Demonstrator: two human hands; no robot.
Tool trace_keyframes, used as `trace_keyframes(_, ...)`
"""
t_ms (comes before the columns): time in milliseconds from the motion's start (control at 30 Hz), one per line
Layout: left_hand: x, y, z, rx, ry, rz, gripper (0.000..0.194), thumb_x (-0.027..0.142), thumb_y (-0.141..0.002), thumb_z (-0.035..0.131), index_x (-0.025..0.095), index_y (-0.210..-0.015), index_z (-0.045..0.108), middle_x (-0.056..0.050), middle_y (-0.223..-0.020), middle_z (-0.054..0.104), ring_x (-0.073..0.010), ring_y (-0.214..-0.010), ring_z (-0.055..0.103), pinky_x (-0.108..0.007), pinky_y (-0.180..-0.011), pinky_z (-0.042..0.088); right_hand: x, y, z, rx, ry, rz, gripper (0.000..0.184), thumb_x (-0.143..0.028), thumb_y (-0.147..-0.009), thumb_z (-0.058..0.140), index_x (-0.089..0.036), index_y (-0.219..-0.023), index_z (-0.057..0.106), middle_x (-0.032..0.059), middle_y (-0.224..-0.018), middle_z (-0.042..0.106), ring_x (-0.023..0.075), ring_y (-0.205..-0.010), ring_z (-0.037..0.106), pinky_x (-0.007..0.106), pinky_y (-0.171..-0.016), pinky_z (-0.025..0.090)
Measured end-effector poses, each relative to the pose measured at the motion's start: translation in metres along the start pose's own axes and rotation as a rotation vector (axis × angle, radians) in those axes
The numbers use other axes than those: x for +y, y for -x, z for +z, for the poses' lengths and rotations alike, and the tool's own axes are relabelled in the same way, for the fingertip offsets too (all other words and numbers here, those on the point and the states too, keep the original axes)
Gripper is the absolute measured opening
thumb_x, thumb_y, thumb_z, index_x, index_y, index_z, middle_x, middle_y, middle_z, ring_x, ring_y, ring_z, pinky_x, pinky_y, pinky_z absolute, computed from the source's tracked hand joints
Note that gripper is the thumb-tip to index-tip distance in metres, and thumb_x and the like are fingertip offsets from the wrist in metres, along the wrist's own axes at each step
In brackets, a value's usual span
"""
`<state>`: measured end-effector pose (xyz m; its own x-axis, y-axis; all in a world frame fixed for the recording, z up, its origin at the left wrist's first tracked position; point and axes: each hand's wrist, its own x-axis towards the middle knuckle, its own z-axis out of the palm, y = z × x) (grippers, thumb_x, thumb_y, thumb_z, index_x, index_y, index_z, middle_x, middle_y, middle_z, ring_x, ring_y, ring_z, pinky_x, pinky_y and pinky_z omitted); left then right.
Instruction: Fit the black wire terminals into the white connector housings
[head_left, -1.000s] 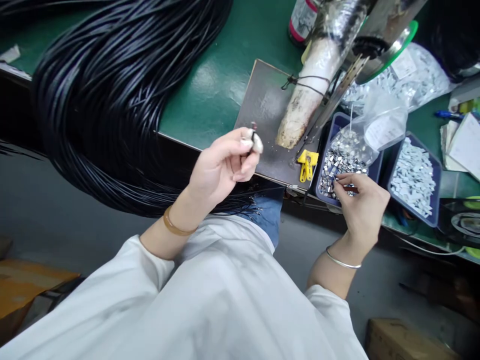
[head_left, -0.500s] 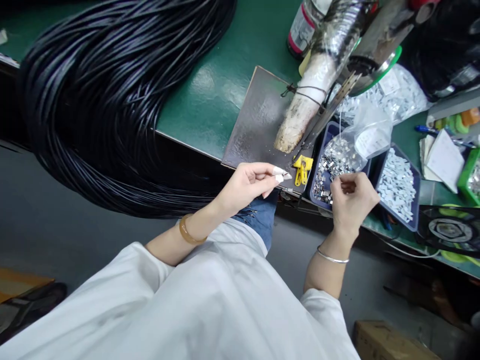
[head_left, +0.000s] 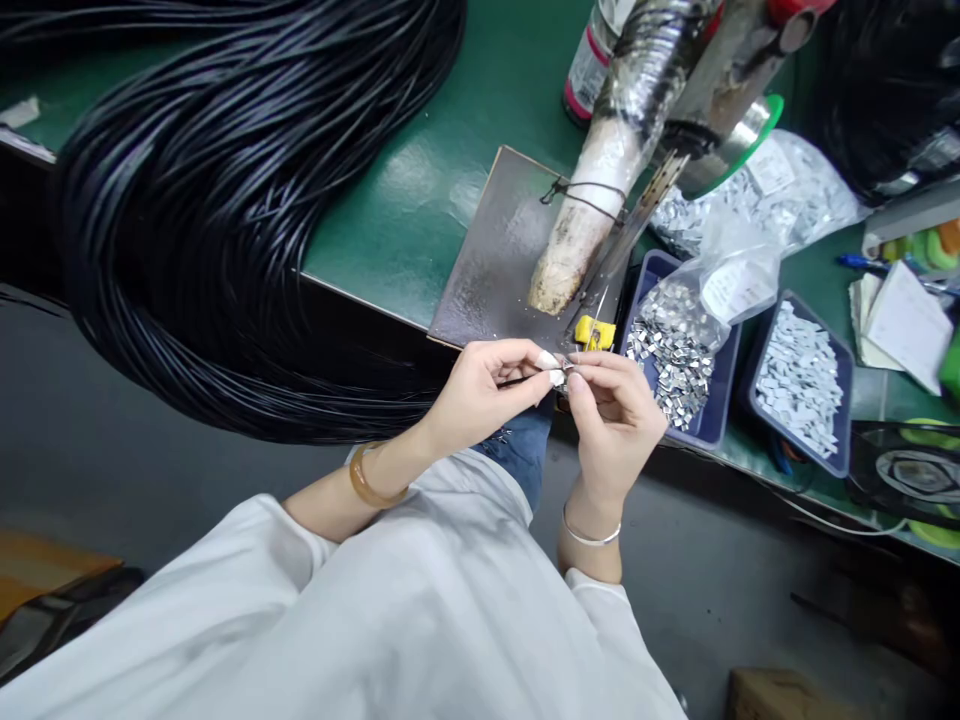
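Note:
My left hand [head_left: 487,395] is closed in a pinch, with white coverings on its fingertips. A thin black cable [head_left: 513,381] runs through its fingers. My right hand [head_left: 619,415] is closed too, its thumb and forefinger pinching a small shiny metal clip [head_left: 567,366] against the cable's end. The fingertips of both hands meet here, so the exact fit of clip and cable is hidden. Just beyond them lies a yellow tool [head_left: 595,333], partly covered by my right hand. A blue tray of metal clips [head_left: 684,372] stands to the right of my right hand.
A thick bundle of black cables [head_left: 247,150] hangs over the green table's [head_left: 390,240] edge at left. A wrapped bar [head_left: 581,220] slants above a dark plate [head_left: 487,250]. Farther right are a tray of pale small pieces [head_left: 801,375], plastic bags [head_left: 795,190] and papers [head_left: 909,320].
My right hand has moved left from the tray of metal clips to my left hand, carrying a clip. My left hand has stayed nearly in place. The view has shifted slightly.

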<state>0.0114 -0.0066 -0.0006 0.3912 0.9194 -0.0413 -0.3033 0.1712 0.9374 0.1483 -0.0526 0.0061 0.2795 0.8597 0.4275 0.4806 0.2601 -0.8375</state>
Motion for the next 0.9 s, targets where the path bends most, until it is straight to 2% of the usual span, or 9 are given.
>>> trace_keyframes(133,-0.001,0.001,0.0,0.013,-0.114,0.067,0.009,0.021,-0.078,0.075,0.013,-0.078,0.071,-0.002,-0.074,0.069,-0.01,-0.065,0.059,-0.021,-0.064,0.05,0.004,0.0,-0.001,-0.018,0.014,0.007,0.005,-0.019,-0.088,0.067,-0.023,-0.087,0.07,0.0021,-0.094,0.072,0.0145,-0.088,0.071,0.028,-0.068,0.061)
trace_keyframes(200,-0.001,0.001,-0.002,0.016,-0.219,0.131,0.008,0.021,-0.081,0.072,0.013,-0.08,0.073,-0.004,-0.076,0.071,-0.0105,-0.066,0.058,-0.021,-0.062,0.047,0.003,0.001,-0.002,-0.022,0.054,-0.016,0.006,-0.019,-0.088,0.066,-0.023,-0.089,0.07,0.0021,-0.095,0.072,0.0152,-0.089,0.071,0.03,-0.07,0.061)
trace_keyframes(333,-0.002,0.001,-0.007,0.011,-0.474,0.316,0.011,0.022,-0.087,0.068,0.015,-0.083,0.076,-0.002,-0.069,0.066,-0.0081,-0.055,0.043,-0.023,-0.053,0.035,0.003,0.003,-0.005,-0.011,0.234,-0.181,0.015,-0.013,-0.087,0.066,-0.025,-0.095,0.071,0.0017,-0.098,0.074,0.0157,-0.093,0.071,0.036,-0.085,0.061)
trace_keyframes(400,-0.002,0.001,-0.009,0.01,-0.54,0.371,0.013,0.022,-0.089,0.066,0.016,-0.085,0.076,-0.001,-0.067,0.064,-0.008,-0.053,0.041,-0.023,-0.053,0.034,0.004,0.003,-0.006,-0.02,0.275,-0.211,0.016,-0.012,-0.088,0.065,-0.025,-0.096,0.071,0.0015,-0.099,0.074,0.0159,-0.093,0.071,0.036,-0.086,0.06)
trace_keyframes(533,-0.002,0.001,-0.011,0.022,-0.643,0.473,0.016,0.023,-0.093,0.062,0.016,-0.087,0.075,-0.002,-0.069,0.067,-0.0095,-0.056,0.048,-0.023,-0.057,0.039,0.006,0.003,-0.008,-0.047,0.307,-0.217,0.016,-0.014,-0.09,0.063,-0.026,-0.099,0.07,0.0014,-0.1,0.074,0.0168,-0.095,0.071,0.037,-0.087,0.06)
trace_keyframes(633,-0.004,0.001,-0.013,0.014,-0.803,0.6,0.022,0.022,-0.096,0.055,0.017,-0.085,0.074,-0.004,-0.073,0.07,-0.013,-0.065,0.058,-0.025,-0.067,0.045,0.008,0.002,-0.011,-0.095,0.368,-0.281,0.021,-0.013,-0.091,0.062,-0.026,-0.104,0.069,0.0021,-0.106,0.075,0.0166,-0.097,0.072,0.036,-0.09,0.06)
trace_keyframes(700,-0.006,0.001,-0.014,0.009,-0.914,0.67,0.025,0.021,-0.097,0.052,0.016,-0.085,0.073,-0.005,-0.072,0.069,-0.0146,-0.067,0.058,-0.027,-0.069,0.046,0.008,0.001,-0.013,-0.125,0.384,-0.299,0.022,-0.012,-0.091,0.062,-0.026,-0.105,0.069,0.0025,-0.107,0.075,0.0162,-0.098,0.072,0.035,-0.091,0.06)
trace_keyframes(800,-0.007,0.002,-0.013,0.002,-0.985,0.697,0.026,0.021,-0.098,0.05,0.017,-0.086,0.073,-0.004,-0.07,0.068,-0.0148,-0.066,0.057,-0.027,-0.067,0.045,0.007,0.0,-0.015,-0.135,0.356,-0.28,0.02,-0.01,-0.089,0.063,-0.025,-0.102,0.07,0.0021,-0.104,0.075,0.0157,-0.096,0.072,0.034,-0.089,0.06)
trace_keyframes(900,-0.008,0.005,-0.009,0.009,-0.865,0.613,0.023,0.021,-0.097,0.052,0.018,-0.086,0.071,-0.004,-0.073,0.069,-0.0125,-0.065,0.058,-0.024,-0.066,0.045,0.004,0.0,-0.011,-0.102,0.302,-0.229,0.017,-0.012,-0.089,0.064,-0.025,-0.097,0.071,0.0013,-0.101,0.075,0.0161,-0.094,0.072,0.036,-0.088,0.061)
